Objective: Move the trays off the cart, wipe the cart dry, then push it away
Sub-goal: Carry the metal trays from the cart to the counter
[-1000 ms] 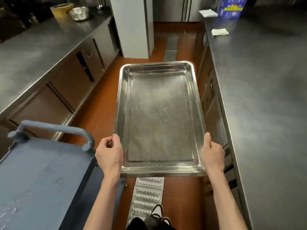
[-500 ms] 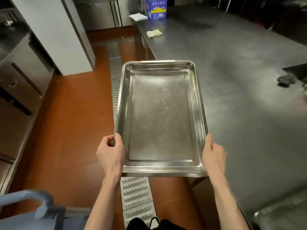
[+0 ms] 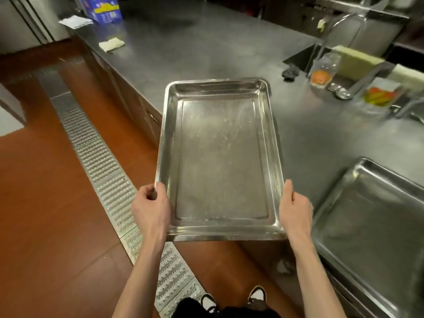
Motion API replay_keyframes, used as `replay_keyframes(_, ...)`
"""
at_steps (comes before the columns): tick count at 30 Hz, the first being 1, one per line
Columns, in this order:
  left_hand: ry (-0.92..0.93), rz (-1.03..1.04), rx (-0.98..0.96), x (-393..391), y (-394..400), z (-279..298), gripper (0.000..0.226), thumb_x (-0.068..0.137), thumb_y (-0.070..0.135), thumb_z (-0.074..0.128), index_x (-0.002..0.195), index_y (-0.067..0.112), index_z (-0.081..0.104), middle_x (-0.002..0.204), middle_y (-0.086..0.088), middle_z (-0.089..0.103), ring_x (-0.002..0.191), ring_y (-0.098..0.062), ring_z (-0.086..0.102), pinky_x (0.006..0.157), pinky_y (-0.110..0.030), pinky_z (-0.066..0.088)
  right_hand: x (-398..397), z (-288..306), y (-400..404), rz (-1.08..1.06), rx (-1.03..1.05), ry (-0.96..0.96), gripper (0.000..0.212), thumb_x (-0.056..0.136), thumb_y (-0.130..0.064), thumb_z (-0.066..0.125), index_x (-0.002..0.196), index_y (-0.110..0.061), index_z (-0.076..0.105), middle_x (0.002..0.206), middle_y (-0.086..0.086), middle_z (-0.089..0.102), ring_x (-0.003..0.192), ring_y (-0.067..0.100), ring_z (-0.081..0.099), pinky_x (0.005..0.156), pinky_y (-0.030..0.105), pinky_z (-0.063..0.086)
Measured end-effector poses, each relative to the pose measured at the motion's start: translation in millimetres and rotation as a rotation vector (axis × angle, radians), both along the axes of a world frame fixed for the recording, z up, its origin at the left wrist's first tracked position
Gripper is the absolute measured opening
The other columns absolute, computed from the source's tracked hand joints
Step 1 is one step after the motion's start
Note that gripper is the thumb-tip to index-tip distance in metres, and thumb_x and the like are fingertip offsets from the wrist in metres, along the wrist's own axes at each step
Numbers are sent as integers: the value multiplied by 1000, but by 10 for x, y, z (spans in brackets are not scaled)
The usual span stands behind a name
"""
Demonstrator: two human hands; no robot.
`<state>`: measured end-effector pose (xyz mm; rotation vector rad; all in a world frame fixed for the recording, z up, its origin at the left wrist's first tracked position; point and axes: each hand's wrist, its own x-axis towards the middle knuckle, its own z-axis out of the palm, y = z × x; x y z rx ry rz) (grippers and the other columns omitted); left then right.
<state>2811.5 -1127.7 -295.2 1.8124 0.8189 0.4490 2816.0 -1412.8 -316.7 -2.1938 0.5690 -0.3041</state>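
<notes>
Swung rightward since 1 s ago, steel tray (image 3: 221,157) is gripped by left hand (image 3: 151,208) & right hand (image 3: 296,211) over counter (image 3: 206,49); cart gone from view; set-down beside 2nd tray (image 3: 376,226) judged next.

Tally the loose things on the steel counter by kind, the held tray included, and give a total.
Steel trays: 2, the held tray gripped by the left hand and right hand, and the tray on the counter
Blue boxes: 1
Pale cloths: 1
White papers: 1
Dark rags: 1
Clear containers: 2
Total: 8
</notes>
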Motion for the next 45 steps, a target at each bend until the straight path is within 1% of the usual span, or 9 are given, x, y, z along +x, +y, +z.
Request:
replay_keyframes(4,26,-96,3,102,-320,-77,19,99,38,58,90,24,69,85,4,72,84,-20,68,83,-43,57,-219,-30,-337,-99,16,25,75,111,-50,30,52,-6,47,51,16,55,52,29,55,65,39,41)
replay_keyframes(7,31,-161,-12,155,-618,-104,20,97,39,59,91,25,71,87,6,73,87,-18,68,87,-43,57,-365,1,-618,-170,32,22,74,111,-48,32,52,-7,48,48,10,51,49,23,51,57,34,39)
replay_keyframes(11,43,-274,0,205,-1063,-90,18,99,37,58,94,25,71,88,9,72,89,-14,67,83,-35,49,-566,15,-1002,-264,1,23,72,111,-44,32,49,-9,40,47,8,47,47,20,45,50,23,33)
replay_keyframes(14,52,-334,2,253,-1341,-90,20,100,37,58,98,23,72,90,9,72,88,-11,66,84,-34,48,-701,-6,-1223,-318,13,14,71,111,-45,31,49,-11,40,46,6,46,46,20,45,53,31,34)
replay_keyframes(26,93,-573,10,373,-2549,-214,19,98,31,57,94,19,72,84,4,70,83,-14,63,74,-33,44,-1180,-189,-2155,-578,71,36,72,111,-43,36,51,-5,50,50,12,56,50,24,52,51,29,34)
replay_keyframes(30,103,-638,-11,402,-2944,-282,20,97,26,57,88,14,69,77,-1,65,71,-15,58,64,-26,42,-1296,-307,-2448,-627,85,26,71,110,-44,36,49,-12,47,44,4,47,43,19,46,52,30,36)
replay_keyframes(35,113,-710,8,401,-3390,-428,19,98,28,59,90,16,70,79,-2,67,73,-14,59,66,-30,44,-1490,-326,-2731,-664,136,40,68,111,-42,35,51,-10,42,46,3,42,45,18,41,49,31,33)
replay_keyframes(39,131,-780,50,400,-3679,-585,19,95,34,66,89,17,67,73,-1,61,70,-20,57,66,-35,44,-1643,-342,-2946,-691,176,48,64,103,-49,52,54,-12,33,51,5,36,50,20,34,52,36,31)
replay_keyframes(45,170,-879,148,379,-3901,-846,8,90,12,72,94,14,66,73,-2,61,69,-23,57,68,-35,42,-1854,-601,-3167,-760,191,137,61,94,-41,69,53,-14,34,47,0,35,49,22,34,52,36,33)
